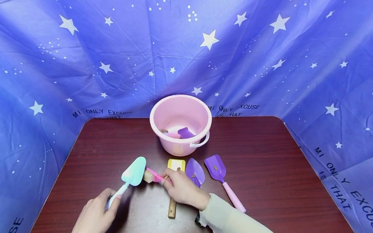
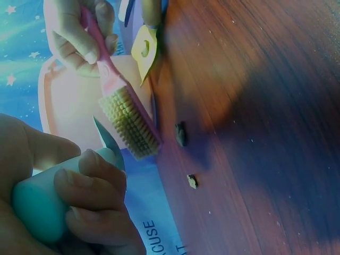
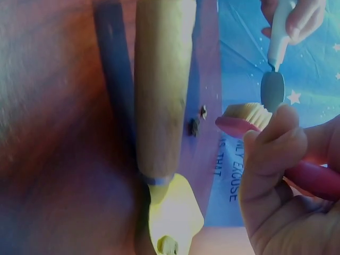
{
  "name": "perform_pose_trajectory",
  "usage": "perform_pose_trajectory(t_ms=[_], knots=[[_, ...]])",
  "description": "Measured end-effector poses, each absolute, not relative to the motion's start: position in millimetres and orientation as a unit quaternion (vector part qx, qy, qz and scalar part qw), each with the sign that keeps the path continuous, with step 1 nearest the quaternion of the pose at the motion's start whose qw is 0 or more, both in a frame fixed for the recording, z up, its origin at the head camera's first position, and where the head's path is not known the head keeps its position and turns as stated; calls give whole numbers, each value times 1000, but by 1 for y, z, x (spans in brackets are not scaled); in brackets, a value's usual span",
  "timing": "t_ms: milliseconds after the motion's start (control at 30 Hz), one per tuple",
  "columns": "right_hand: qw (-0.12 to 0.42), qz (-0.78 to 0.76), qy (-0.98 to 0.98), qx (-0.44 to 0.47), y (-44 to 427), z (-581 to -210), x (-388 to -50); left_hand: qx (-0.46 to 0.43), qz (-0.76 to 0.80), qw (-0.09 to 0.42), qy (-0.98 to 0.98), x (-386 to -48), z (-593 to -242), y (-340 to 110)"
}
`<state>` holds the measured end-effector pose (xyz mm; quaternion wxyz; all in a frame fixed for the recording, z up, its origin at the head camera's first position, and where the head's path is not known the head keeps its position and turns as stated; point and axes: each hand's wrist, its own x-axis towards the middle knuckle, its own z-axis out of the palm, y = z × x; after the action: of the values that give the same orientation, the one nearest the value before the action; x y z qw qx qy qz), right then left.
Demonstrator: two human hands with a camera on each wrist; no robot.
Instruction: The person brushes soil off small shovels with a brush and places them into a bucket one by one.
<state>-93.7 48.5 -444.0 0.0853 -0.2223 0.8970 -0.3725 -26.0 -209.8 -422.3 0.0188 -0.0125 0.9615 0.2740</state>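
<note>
My left hand (image 1: 97, 208) grips the white handle of a small shovel with a mint-green blade (image 1: 135, 171), held over the table's left side. My right hand (image 1: 182, 189) pinches a pink brush (image 1: 157, 178) whose pale bristles are close to the blade's right edge. In the left wrist view the bristles (image 2: 130, 122) hang above the tabletop, with a dark bit (image 2: 181, 134) and a smaller pale bit (image 2: 192, 181) lying below. Under my right hand lies a yellow shovel (image 1: 176, 164) with a wooden handle (image 1: 172, 208).
A pink bucket (image 1: 180, 145) with a white handle stands at the table's back, holding a purple piece (image 1: 185, 133) and a pink handle (image 1: 172, 135). Two purple shovels, one wide (image 1: 215, 166) and one pointed (image 1: 194, 170), lie right of the yellow one, with small brown bits on them.
</note>
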Motion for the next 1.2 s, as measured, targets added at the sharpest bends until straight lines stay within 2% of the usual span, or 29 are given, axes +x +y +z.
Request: perform_pose_trajectory(t_ms=[400,733,1200], knots=[[131,-401,879,-221,43,-443,-86,-23,276,43,960,-25,-422,-208],[86,-382,892,-228,47,-443,-91,-13,272,44,961,-24,-424,-208],[64,-415,886,-198,55,-439,-98,0,264,29,964,-22,-427,-210]])
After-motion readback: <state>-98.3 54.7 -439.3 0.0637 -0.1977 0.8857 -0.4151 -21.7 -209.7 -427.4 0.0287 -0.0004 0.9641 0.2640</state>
